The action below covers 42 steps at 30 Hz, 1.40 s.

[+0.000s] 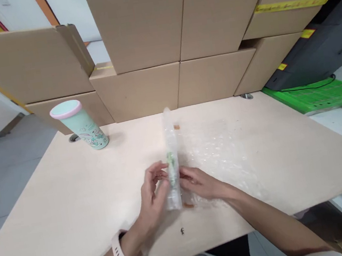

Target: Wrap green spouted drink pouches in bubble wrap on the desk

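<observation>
A narrow roll of clear bubble wrap (169,136) lies lengthwise in front of me, and something with green markings shows through its layers. The rest of the bubble wrap sheet (225,154) spreads flat to the right of it. My left hand (153,192) curls against the roll's left side, its thumb and fingers touching the wrap. From the right, my right hand (202,183) presses its bent fingers to the roll's other side. Small brown tape pieces (188,205) show at the roll's near and far ends. Motion blurs the wrapped item, so its kind cannot be made out.
A mint-green tumbler (86,129) with a pink rim stands at the table's left rear. Stacked cardboard boxes (140,92) wall off the back edge. A green plastic crate (315,95) sits beyond the right side of the table (74,209).
</observation>
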Motion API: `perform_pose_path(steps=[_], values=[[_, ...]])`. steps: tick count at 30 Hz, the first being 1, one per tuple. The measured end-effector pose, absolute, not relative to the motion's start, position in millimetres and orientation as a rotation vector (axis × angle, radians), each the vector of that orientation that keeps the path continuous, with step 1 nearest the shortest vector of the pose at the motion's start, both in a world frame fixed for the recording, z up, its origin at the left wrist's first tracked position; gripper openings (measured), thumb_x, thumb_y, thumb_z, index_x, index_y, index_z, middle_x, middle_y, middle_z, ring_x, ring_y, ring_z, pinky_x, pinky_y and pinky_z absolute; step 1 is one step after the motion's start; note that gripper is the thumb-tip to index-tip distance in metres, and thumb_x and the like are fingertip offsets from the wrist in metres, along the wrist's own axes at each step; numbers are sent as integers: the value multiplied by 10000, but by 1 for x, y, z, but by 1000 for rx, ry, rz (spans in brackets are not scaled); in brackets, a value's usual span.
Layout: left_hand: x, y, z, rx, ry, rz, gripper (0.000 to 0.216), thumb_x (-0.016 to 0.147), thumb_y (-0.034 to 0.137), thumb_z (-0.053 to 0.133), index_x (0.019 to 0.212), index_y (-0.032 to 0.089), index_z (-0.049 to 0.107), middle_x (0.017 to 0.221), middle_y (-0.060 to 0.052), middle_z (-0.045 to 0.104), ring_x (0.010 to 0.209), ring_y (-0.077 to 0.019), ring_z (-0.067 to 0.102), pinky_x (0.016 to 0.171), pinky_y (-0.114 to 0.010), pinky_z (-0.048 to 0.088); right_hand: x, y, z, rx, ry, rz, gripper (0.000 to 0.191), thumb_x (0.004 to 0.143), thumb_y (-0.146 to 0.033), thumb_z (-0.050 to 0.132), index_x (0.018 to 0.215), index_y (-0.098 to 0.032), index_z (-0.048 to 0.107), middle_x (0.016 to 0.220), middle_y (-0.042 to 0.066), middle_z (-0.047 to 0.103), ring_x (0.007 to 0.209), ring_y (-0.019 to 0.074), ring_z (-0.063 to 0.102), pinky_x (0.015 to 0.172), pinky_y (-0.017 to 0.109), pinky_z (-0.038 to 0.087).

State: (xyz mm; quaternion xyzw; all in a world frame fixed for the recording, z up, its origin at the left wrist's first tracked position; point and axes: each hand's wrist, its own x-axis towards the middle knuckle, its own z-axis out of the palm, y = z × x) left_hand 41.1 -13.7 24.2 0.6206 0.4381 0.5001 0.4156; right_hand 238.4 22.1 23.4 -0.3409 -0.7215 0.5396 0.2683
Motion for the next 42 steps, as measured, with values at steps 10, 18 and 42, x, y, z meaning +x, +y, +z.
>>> perform_pose_path(steps=[10, 18, 42], values=[[51, -16, 2, 2513, 1065, 802, 492, 949, 221, 589, 1429, 216, 478, 1533, -129, 501, 1257, -295, 500, 1001, -476, 439, 264, 34, 20, -1360, -1990, 1292, 191, 818, -175, 589, 650, -182, 678, 629, -18, 652, 600, 143, 566, 561, 242, 403], [55, -18, 1, 2489, 1076, 690, 494, 945, 242, 589, 1430, 248, 498, 1546, -107, 488, 1211, -308, 514, 968, -509, 460, 277, 31, 37, -1279, -1936, 1092, 229, 971, -348, 538, 1031, -211, 712, 957, 40, 678, 847, 179, 647, 739, 298, 507], [51, -18, 6, 2534, 948, 715, 730, 924, 241, 612, 1566, 235, 264, 1588, -158, 426, 1511, -313, 343, 1237, -640, 190, 262, 31, 26, -1370, -1741, 1657, 230, 885, -303, 579, 682, -196, 575, 652, -5, 646, 632, 163, 642, 618, 282, 496]])
